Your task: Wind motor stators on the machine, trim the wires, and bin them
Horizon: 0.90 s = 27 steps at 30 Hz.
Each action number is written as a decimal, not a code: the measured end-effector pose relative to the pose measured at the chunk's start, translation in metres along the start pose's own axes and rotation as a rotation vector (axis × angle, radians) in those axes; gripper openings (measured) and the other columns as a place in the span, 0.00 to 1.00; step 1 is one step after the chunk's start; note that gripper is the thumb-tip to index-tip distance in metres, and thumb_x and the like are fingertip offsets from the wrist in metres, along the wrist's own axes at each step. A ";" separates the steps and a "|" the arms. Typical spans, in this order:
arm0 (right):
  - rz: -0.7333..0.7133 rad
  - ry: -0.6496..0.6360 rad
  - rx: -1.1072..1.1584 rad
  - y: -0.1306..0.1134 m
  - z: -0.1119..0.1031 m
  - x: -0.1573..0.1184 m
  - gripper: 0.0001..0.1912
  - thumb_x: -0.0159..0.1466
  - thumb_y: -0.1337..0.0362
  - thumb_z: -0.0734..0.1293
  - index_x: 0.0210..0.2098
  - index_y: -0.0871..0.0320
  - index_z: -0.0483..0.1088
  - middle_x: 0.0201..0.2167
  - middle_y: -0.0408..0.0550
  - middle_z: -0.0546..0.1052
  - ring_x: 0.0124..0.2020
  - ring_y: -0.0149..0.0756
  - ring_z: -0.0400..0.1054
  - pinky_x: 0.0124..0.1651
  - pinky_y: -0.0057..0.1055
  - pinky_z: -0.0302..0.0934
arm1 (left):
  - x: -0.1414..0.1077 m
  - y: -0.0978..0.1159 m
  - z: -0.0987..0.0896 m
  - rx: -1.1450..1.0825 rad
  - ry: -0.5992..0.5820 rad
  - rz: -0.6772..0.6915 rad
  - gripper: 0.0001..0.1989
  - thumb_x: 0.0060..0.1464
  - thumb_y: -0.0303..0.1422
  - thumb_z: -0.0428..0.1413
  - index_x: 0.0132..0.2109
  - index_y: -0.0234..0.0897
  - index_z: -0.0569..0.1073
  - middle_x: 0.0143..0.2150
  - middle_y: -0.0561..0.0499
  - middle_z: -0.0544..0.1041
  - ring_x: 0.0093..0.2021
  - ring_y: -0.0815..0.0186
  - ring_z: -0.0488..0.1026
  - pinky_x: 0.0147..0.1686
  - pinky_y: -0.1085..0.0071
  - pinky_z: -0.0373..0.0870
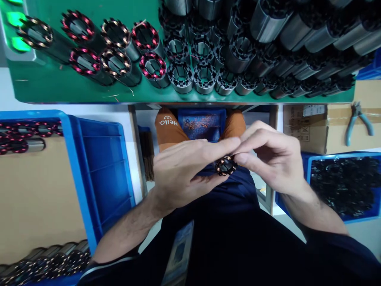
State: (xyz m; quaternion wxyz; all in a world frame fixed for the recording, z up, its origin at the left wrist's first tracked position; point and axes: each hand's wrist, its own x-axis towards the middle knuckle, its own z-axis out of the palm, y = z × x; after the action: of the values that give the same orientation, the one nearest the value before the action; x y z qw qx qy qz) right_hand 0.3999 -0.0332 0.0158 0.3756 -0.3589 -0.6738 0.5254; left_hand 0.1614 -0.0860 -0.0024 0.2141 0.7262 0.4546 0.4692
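Left hand (181, 171) has its grip round a copper-wound core (226, 166); right hand (272, 159) is at its rim, can't tell if gripping. Big blue crate (102, 159): wound cores (26, 130), cardboard (38, 190). Right blue bin (357, 219): black bits (342, 186).

even light; green lamps (21, 44) glare; edges stretched.

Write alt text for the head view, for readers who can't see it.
A left hand holds a copper-wound cylinder, the right hand at its rim. Ahead, metal cylinders crowd a green tabletop, some wound in red or copper; pliers lie on a cardboard box.
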 end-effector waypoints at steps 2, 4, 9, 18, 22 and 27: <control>-0.003 0.063 0.036 0.003 0.000 0.000 0.03 0.73 0.62 0.83 0.46 0.48 0.89 0.38 0.46 0.83 0.40 0.38 0.77 0.43 0.37 0.75 | 0.000 0.001 0.000 0.002 0.050 -0.013 0.16 0.70 0.37 0.76 0.60 0.49 0.85 0.53 0.59 0.92 0.47 0.65 0.91 0.48 0.68 0.90; 0.047 0.182 0.083 0.006 0.003 0.000 0.02 0.76 0.59 0.82 0.45 0.47 0.87 0.37 0.45 0.82 0.39 0.39 0.76 0.44 0.38 0.75 | 0.002 0.003 -0.002 -0.026 0.072 -0.090 0.15 0.67 0.39 0.78 0.57 0.51 0.86 0.52 0.59 0.92 0.46 0.64 0.90 0.47 0.65 0.88; 0.081 0.360 0.010 0.005 0.017 -0.010 0.08 0.75 0.51 0.81 0.49 0.44 0.86 0.40 0.48 0.81 0.42 0.44 0.77 0.50 0.46 0.80 | 0.005 0.008 -0.009 -0.017 0.044 -0.307 0.17 0.67 0.54 0.75 0.56 0.54 0.88 0.48 0.58 0.91 0.45 0.58 0.88 0.45 0.55 0.85; -0.032 0.215 -0.186 -0.001 0.014 -0.015 0.09 0.71 0.48 0.84 0.46 0.41 0.90 0.41 0.51 0.82 0.44 0.52 0.77 0.62 0.60 0.79 | 0.011 0.010 -0.004 0.067 0.102 -0.181 0.13 0.73 0.45 0.73 0.58 0.51 0.83 0.52 0.56 0.90 0.49 0.60 0.86 0.50 0.57 0.87; -0.009 0.239 -0.155 -0.003 0.014 -0.008 0.11 0.73 0.46 0.83 0.43 0.44 0.88 0.40 0.51 0.81 0.46 0.50 0.78 0.62 0.57 0.80 | 0.013 0.010 0.002 0.018 0.027 -0.150 0.14 0.80 0.46 0.65 0.61 0.45 0.78 0.57 0.49 0.86 0.58 0.60 0.83 0.60 0.55 0.87; 0.243 0.266 0.156 0.003 0.036 -0.014 0.13 0.71 0.47 0.84 0.48 0.46 0.89 0.42 0.48 0.84 0.44 0.43 0.81 0.52 0.44 0.84 | 0.009 0.009 0.007 0.004 -0.005 -0.246 0.16 0.81 0.52 0.61 0.58 0.45 0.77 0.58 0.46 0.84 0.63 0.58 0.83 0.63 0.55 0.87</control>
State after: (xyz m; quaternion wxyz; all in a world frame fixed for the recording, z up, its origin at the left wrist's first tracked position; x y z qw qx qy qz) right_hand 0.3745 -0.0606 0.0055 0.4217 -0.4737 -0.5272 0.5656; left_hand 0.1728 -0.0816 0.0054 0.2698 0.6666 0.5405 0.4367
